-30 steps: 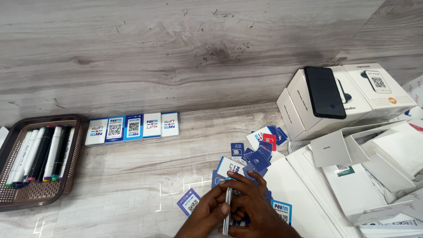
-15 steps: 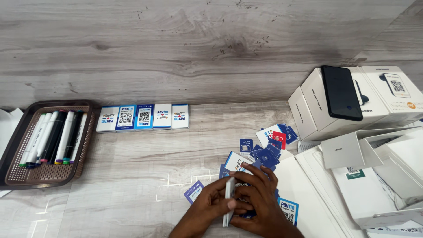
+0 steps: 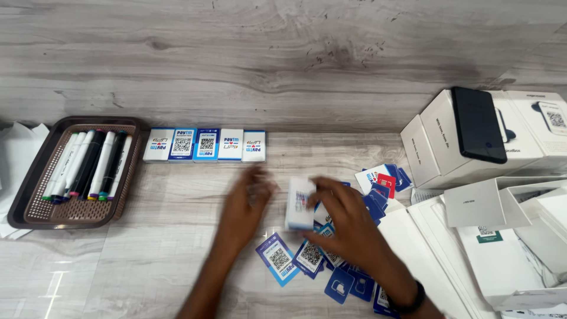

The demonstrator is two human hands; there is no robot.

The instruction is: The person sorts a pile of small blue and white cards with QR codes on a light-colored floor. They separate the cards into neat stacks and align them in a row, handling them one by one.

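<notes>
card stacks in row (image 3: pixel 205 145): 5 | markers (image 3: pixel 88 165): roughly 8 | phone (image 3: pixel 478 124): 1

We are taking the row of cards (image 3: pixel 205 145) by the wall as our landmark. Left of it a tray (image 3: pixel 35 207) is sitting with markers (image 3: pixel 88 165) lying in it. In front of the row and to its right, loose cards (image 3: pixel 307 257) are lying scattered. Far right of the row, boxes (image 3: pixel 449 147) are standing, with a phone (image 3: pixel 478 124) lying on them.
</notes>
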